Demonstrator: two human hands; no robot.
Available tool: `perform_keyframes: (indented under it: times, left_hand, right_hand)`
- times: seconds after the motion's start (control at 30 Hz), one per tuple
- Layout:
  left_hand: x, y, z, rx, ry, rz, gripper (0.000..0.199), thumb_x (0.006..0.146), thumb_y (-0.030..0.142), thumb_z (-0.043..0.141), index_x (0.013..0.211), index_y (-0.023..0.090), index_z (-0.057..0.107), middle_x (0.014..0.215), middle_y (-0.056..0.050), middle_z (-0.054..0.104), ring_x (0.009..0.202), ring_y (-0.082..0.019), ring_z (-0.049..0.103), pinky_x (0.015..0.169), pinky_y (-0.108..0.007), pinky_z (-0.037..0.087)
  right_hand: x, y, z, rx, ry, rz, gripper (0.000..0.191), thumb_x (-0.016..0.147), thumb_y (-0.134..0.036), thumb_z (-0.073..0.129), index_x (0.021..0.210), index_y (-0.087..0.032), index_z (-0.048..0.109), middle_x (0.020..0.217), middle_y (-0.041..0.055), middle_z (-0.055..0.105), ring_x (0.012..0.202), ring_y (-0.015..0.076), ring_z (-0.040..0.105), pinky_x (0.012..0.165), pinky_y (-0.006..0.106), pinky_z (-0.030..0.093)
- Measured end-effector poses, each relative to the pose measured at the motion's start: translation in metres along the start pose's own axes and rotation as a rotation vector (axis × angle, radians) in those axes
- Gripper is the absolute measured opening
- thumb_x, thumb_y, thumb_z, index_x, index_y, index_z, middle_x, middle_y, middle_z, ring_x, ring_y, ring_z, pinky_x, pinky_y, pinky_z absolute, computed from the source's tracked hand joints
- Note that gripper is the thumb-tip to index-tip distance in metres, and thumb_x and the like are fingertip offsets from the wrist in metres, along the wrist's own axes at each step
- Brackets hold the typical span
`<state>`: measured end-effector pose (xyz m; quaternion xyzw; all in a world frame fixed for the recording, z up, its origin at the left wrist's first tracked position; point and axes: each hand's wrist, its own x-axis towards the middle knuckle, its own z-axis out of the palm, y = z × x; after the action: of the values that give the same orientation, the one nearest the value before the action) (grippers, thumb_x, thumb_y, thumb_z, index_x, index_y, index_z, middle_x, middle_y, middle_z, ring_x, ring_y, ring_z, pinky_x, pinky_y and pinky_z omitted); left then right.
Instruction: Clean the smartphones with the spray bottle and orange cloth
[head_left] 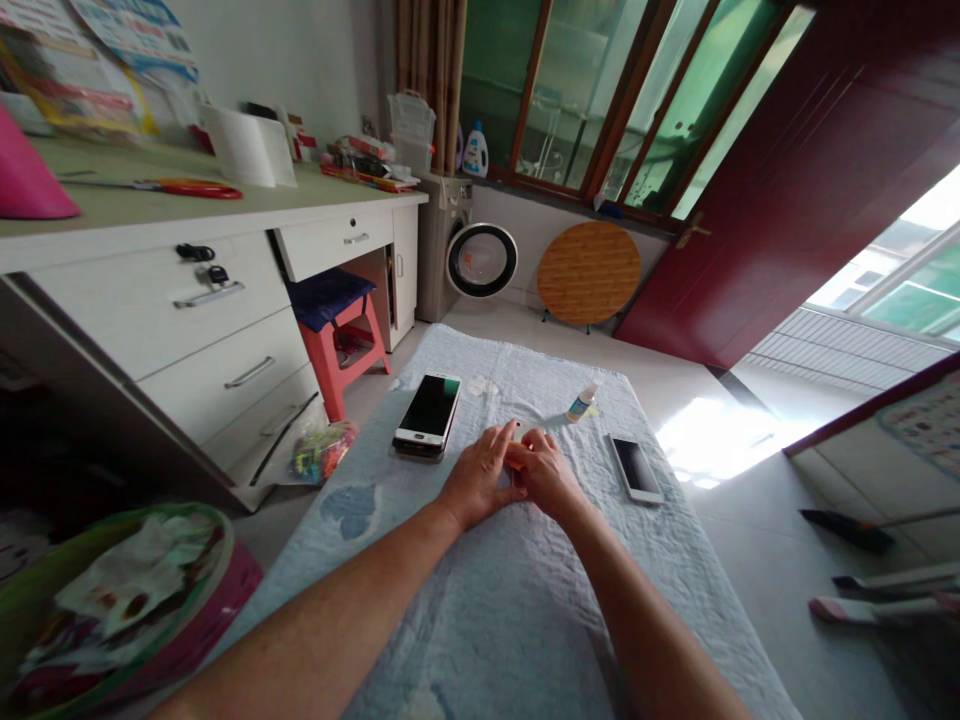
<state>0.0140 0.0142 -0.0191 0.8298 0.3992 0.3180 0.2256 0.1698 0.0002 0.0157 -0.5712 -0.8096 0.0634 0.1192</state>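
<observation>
Rnd tbl [589,270] nr washer [441,220]; stool [328,332]

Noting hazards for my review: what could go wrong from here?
The right hand might knock the small bottle beyond it. The phone on the right lies near the edge of the cloth-covered table and could be nudged off. The phone on the left, apparently resting on another flat thing, might slide if bumped.

So the one head cam looked forward and down from the person's side of the table [517,620], roughly lengthwise. The left hand [478,478] and right hand [551,478] sat pretty close, around mid-frame. Super wide view too: it caught both side edges, then past the far edge a washing machine [437,250], window [570,95] and red door [757,180], way further off.
</observation>
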Motion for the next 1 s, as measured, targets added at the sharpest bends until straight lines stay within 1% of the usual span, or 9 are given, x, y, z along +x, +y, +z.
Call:
perform_keyframes:
  times: [0.1, 0.2, 0.37, 0.47, 0.53, 0.63, 0.73, 0.83, 1.0]
  left_hand:
    - [0.0, 0.0, 0.0, -0.002, -0.017, 0.007, 0.1, 0.068, 0.033, 0.076, 0.145, 0.028, 0.012, 0.138, -0.013, 0.04, 0.131, -0.031, 0.04, 0.105, -0.048, 0.036]
    - [0.001, 0.001, -0.002, 0.002, -0.033, 0.008, 0.094, 0.069, 0.031, 0.073, 0.144, 0.026, 0.016, 0.141, -0.014, 0.038, 0.133, -0.031, 0.036, 0.105, -0.048, 0.037]
    - [0.0, 0.002, -0.001, 0.029, -0.053, -0.02, 0.085, 0.07, 0.029, 0.07, 0.142, 0.025, 0.023, 0.14, -0.014, 0.039, 0.13, -0.031, 0.04, 0.103, -0.047, 0.039]
    - [0.0, 0.001, 0.0, 0.035, -0.048, -0.02, 0.086, 0.07, 0.032, 0.072, 0.141, 0.025, 0.024, 0.14, -0.013, 0.039, 0.13, -0.031, 0.04, 0.103, -0.047, 0.039]
    - [-0.001, 0.0, 0.0, 0.036, -0.036, -0.019, 0.089, 0.069, 0.034, 0.074, 0.142, 0.024, 0.024, 0.14, -0.013, 0.039, 0.131, -0.03, 0.039, 0.104, -0.046, 0.039]
    - [-0.001, 0.001, -0.001, 0.033, -0.018, -0.016, 0.091, 0.069, 0.035, 0.075, 0.142, 0.025, 0.023, 0.14, -0.013, 0.04, 0.13, -0.029, 0.04, 0.105, -0.045, 0.038]
    - [-0.001, 0.002, -0.001, 0.025, -0.013, -0.009, 0.092, 0.068, 0.034, 0.075, 0.142, 0.026, 0.021, 0.14, -0.012, 0.04, 0.129, -0.029, 0.042, 0.105, -0.046, 0.039]
    - [-0.001, 0.003, -0.002, 0.024, -0.017, -0.012, 0.091, 0.069, 0.031, 0.073, 0.143, 0.027, 0.021, 0.139, -0.012, 0.041, 0.129, -0.029, 0.042, 0.103, -0.046, 0.04]
    - [-0.001, 0.005, -0.002, 0.047, -0.031, -0.006, 0.089, 0.07, 0.028, 0.07, 0.143, 0.026, 0.021, 0.139, -0.013, 0.042, 0.128, -0.03, 0.043, 0.102, -0.047, 0.04]
  right_hand:
    - [-0.003, -0.004, -0.003, 0.015, -0.05, -0.039, 0.014, 0.087, -0.021, 0.057, 0.091, -0.024, 0.071, 0.094, 0.0046, 0.048, 0.09, 0.0175, 0.041, 0.081, 0.028, 0.036]
    - [-0.009, -0.009, -0.006, 0.05, -0.087, -0.073, 0.017, 0.088, -0.018, 0.056, 0.09, -0.023, 0.071, 0.095, 0.0049, 0.047, 0.09, 0.0173, 0.042, 0.082, 0.029, 0.037]
    - [-0.016, -0.01, -0.011, 0.12, -0.123, -0.115, 0.02, 0.087, -0.015, 0.055, 0.092, -0.024, 0.072, 0.096, 0.0048, 0.047, 0.091, 0.0168, 0.042, 0.082, 0.029, 0.038]
    - [-0.009, -0.004, -0.008, 0.1, -0.127, -0.12, 0.017, 0.086, -0.015, 0.056, 0.089, -0.022, 0.071, 0.096, 0.0053, 0.047, 0.091, 0.017, 0.042, 0.083, 0.029, 0.038]
    - [0.0, 0.0, -0.005, 0.064, -0.103, -0.097, 0.015, 0.085, -0.016, 0.058, 0.09, -0.021, 0.071, 0.097, 0.0059, 0.048, 0.092, 0.0175, 0.043, 0.084, 0.029, 0.037]
    - [0.014, 0.006, 0.0, 0.018, -0.056, -0.033, 0.017, 0.087, -0.017, 0.054, 0.093, -0.019, 0.07, 0.095, 0.0062, 0.048, 0.09, 0.0174, 0.043, 0.083, 0.028, 0.037]
    - [0.021, 0.006, 0.002, -0.007, -0.032, -0.017, 0.021, 0.088, -0.016, 0.049, 0.09, -0.018, 0.07, 0.092, 0.0061, 0.049, 0.089, 0.0171, 0.044, 0.083, 0.028, 0.037]
    - [0.019, 0.004, 0.001, -0.006, -0.038, -0.055, 0.021, 0.087, -0.015, 0.05, 0.087, -0.018, 0.07, 0.092, 0.0065, 0.05, 0.089, 0.0176, 0.044, 0.084, 0.029, 0.037]
    - [0.005, -0.002, -0.003, 0.039, -0.116, -0.099, 0.018, 0.086, -0.015, 0.052, 0.084, -0.018, 0.07, 0.093, 0.0061, 0.05, 0.09, 0.0178, 0.043, 0.084, 0.03, 0.037]
